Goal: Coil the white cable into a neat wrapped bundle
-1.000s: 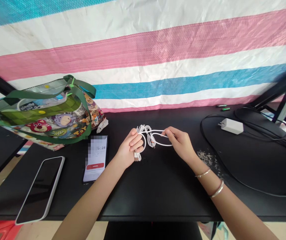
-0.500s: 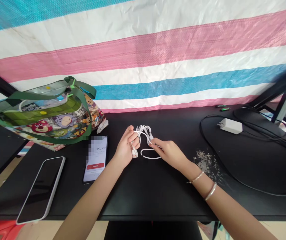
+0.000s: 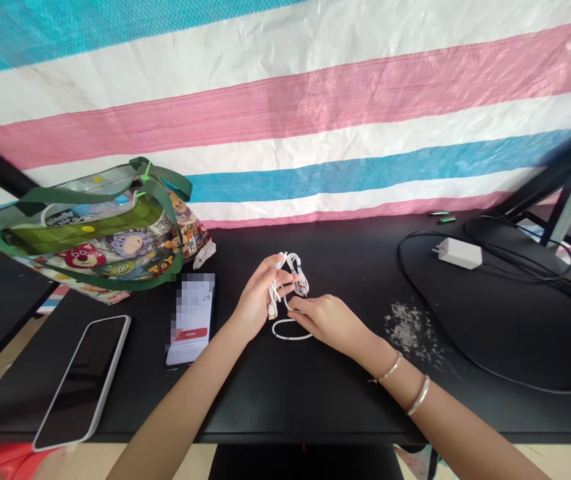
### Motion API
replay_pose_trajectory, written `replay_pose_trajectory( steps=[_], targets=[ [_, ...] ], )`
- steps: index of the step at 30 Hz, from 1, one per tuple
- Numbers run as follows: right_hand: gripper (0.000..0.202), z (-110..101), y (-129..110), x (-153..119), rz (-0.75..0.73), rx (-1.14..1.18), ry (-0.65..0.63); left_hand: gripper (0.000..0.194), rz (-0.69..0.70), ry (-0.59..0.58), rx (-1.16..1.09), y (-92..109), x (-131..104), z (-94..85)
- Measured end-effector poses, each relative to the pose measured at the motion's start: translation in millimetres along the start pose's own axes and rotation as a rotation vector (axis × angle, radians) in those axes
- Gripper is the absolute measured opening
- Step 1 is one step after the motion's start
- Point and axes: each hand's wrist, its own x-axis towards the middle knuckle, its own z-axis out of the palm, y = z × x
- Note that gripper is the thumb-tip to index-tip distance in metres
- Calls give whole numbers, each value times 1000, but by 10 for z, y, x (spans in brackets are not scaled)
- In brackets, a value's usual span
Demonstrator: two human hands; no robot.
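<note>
My left hand is closed around a partly coiled white USB cable, its plug hanging below the fingers. Between thumb and fingers, my right hand pinches the trailing length of that cable, and a loose white loop lies on the tabletop just left of the hand. A second white cable, bundled with a dark tie, rests on the table beyond both hands, close to the left fingertips.
On the black table, a lit phone and a dark-screened phone lie at left, before a cartoon-print bag. At right are a white charger, a black cord and pale crumbs. Striped sheeting hangs behind.
My right hand has moved down and slightly left, pulling the cable strand nearer me. My left fingers have spread a little and shifted right around the coil. The loose loop has moved nearer too.
</note>
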Motion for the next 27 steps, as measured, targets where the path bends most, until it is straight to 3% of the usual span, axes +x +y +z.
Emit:
replay_pose_trajectory(
  steps=[6,11,21,27],
  targets=[
    [19,21,9,-30,-56,42,42,18,71,-108,162,-16,-33,7],
    [17,19,-17,-28,-19,59,54,13,105,-175,391,-41,-45,1],
    [22,-122,-90,11,313,266,-91,9,187,-174,551,-103,-1,-23],
    [37,-109,-89,27,365,344,-38,11,284,-149,604,-98,-17,-33]
  ],
)
